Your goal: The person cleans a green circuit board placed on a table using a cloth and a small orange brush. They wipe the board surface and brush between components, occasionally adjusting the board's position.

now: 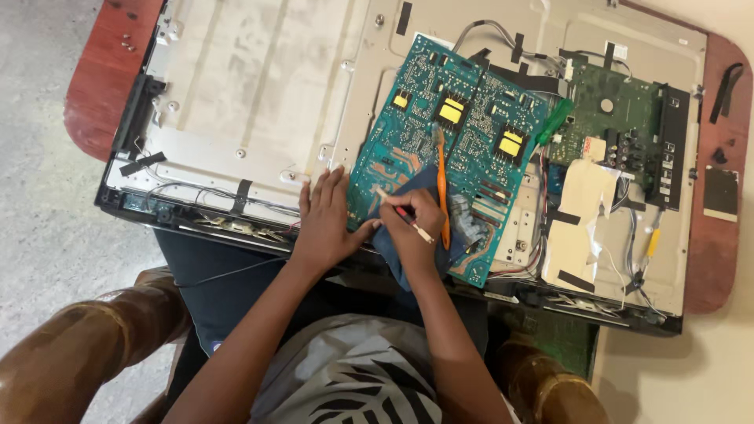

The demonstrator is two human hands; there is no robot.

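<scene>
Your right hand (412, 216) has its fingers (428, 206) drawn together around a thin pale tool with a red band (407, 215), held like a pen, its tip angled up and left onto the near corner of the teal circuit board (440, 149); that grip looks suited to fine, steady work at one spot. A dark blue cloth (408, 251) lies bunched under that hand and over the board's near edge, likely as a pad or wipe. Your left hand (326, 224) grips nothing: its fingers are spread flat, fingertips resting on the grey metal back panel (259, 94) just beside the board's left edge, thumb reaching toward the right hand, which seems to brace you and keep things from shifting. An orange-handled tool (442, 188) lies on the board just beside your right hand. The board sits tilted on the opened flat screen chassis, three yellow transformers (451, 110) facing up. To the right a green board (620, 129) with taped cables stays mounted. The chassis covers most of the reddish tabletop (98, 86).
</scene>
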